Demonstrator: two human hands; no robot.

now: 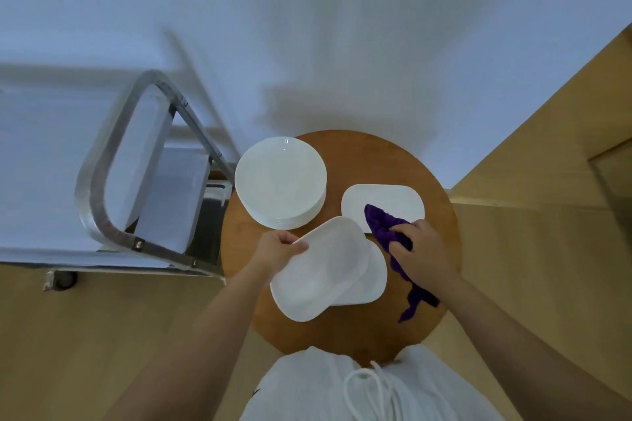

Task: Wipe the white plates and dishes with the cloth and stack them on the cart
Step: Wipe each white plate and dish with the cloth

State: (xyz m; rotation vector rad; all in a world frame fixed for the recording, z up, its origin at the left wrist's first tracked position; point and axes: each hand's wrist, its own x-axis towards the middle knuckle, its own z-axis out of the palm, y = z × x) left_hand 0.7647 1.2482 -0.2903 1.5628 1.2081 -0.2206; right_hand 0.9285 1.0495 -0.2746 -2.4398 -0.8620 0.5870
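While gripping the tilted white rounded-rectangular dish (321, 270) by its edge above a second such dish (374, 278) on the round brown wooden desk (376, 161), left hand (278, 246); right hand (422, 249) bunched round the purple cloth (381, 224), no writing legible anywhere.

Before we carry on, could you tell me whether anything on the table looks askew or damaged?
Nothing looks damaged or spilled. The left hand holds one rectangular dish tilted over another rectangular dish, so that pair sits askew; the right hand grips the purple cloth.
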